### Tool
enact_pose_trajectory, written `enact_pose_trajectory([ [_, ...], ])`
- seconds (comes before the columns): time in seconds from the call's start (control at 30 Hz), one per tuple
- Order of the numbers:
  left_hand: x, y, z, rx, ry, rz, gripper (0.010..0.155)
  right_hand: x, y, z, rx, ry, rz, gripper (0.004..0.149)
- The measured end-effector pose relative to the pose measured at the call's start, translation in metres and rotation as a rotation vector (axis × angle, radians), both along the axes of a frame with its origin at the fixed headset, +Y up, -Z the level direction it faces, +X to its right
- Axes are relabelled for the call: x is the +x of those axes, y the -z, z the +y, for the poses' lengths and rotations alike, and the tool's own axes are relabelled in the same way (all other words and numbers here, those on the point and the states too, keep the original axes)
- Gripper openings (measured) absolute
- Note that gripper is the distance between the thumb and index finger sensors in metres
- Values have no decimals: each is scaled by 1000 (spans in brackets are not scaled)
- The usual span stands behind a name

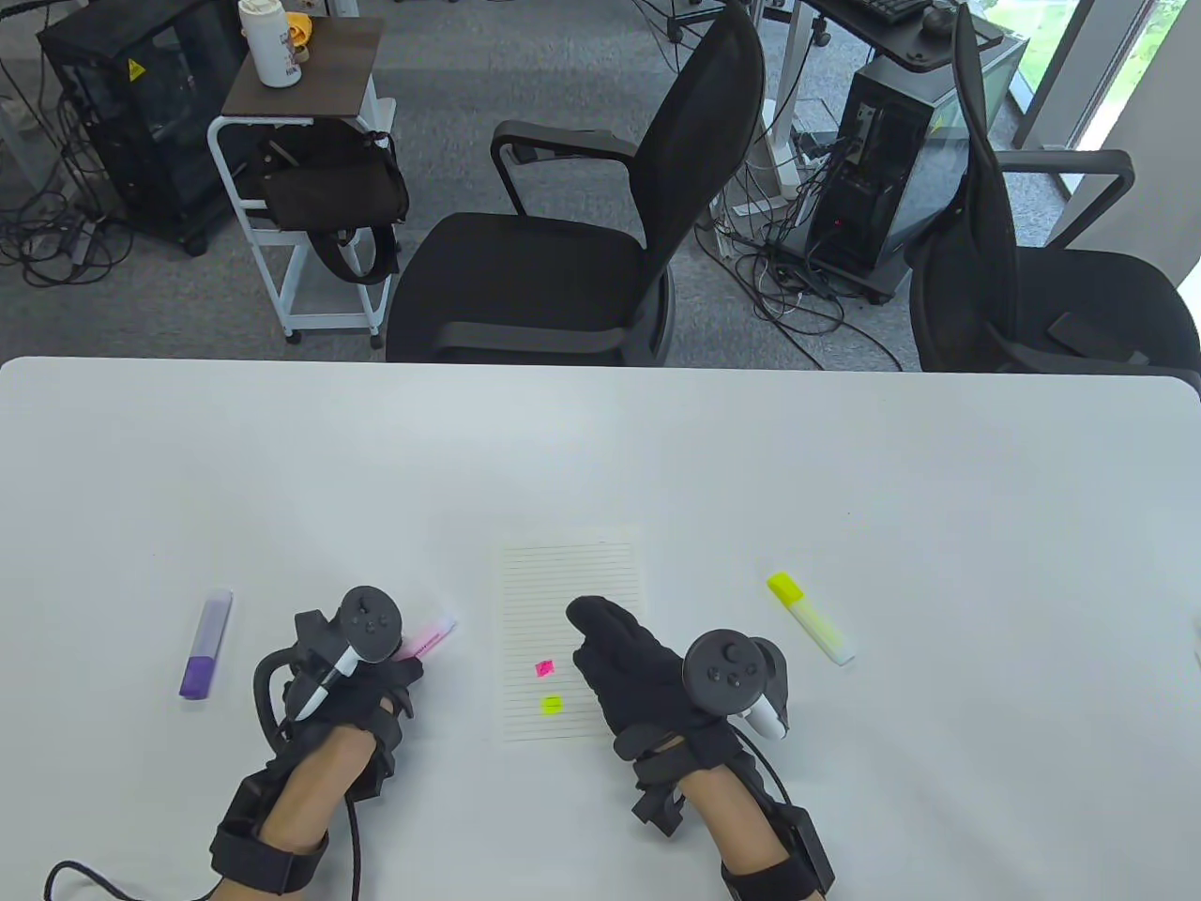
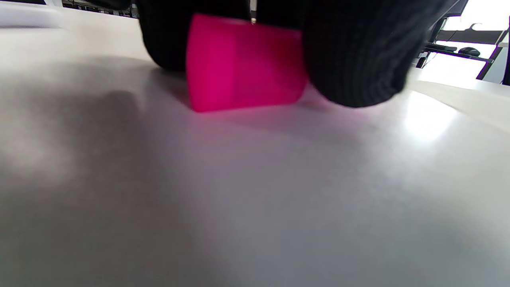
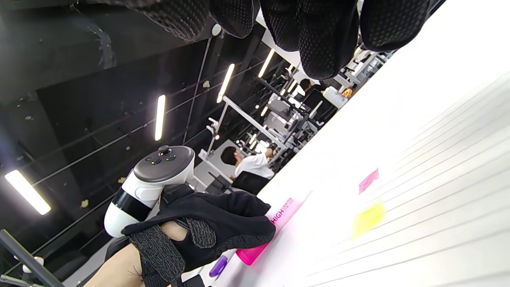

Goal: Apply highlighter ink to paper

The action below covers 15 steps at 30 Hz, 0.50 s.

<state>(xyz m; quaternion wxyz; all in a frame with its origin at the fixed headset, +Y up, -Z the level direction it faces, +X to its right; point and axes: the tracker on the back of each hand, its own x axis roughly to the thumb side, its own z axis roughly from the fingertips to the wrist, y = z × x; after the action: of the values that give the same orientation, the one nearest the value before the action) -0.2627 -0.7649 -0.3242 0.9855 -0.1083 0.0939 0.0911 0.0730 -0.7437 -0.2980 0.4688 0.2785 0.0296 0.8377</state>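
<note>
Lined paper (image 1: pixel 572 638) lying near the desk's near edge, at about mid-width, already bearing a pink mark (image 1: pixel 544 668) and a yellow mark (image 1: pixel 552 703) low on the sheet. Pink highlighter (image 1: pixel 430 636) lying on the desk just left of the paper, cap end toward the near edge, under the left hand (image 1: pixel 352 685); gloved fingers (image 2: pixel 358 59) curling round the cap end (image 2: pixel 243 63), which is touching the desk. Right hand (image 1: pixel 633 671) resting flat on the paper's right half, fingers straight and together, pinning the sheet. Yellow highlighter (image 1: pixel 810 618) lying capped to the right of the paper; purple highlighter (image 1: pixel 206 644) lying well to the left, nearer the desk's left edge.

Judging the step as taking hold of the pink highlighter or letting it go; which one cannot be told. For a clean stroke: keeping the right palm pressing down, clear of wet ink; uncapping fully; drawing the chisel tip flat along a ruled line.
</note>
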Motion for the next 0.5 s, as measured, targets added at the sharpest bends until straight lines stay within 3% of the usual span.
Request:
enact_pose_trajectory([
  [0.2, -21, -4, 12, 45, -102, 74, 67, -1, -1, 1, -2, 9, 10, 55],
  [0.33, -50, -7, 26, 113, -141, 204, 66, -2, -2, 2, 3, 7, 15, 54],
  [0.5, -99, -12, 29, 97, -183, 419, 65, -2, -1, 1, 5, 13, 17, 55],
])
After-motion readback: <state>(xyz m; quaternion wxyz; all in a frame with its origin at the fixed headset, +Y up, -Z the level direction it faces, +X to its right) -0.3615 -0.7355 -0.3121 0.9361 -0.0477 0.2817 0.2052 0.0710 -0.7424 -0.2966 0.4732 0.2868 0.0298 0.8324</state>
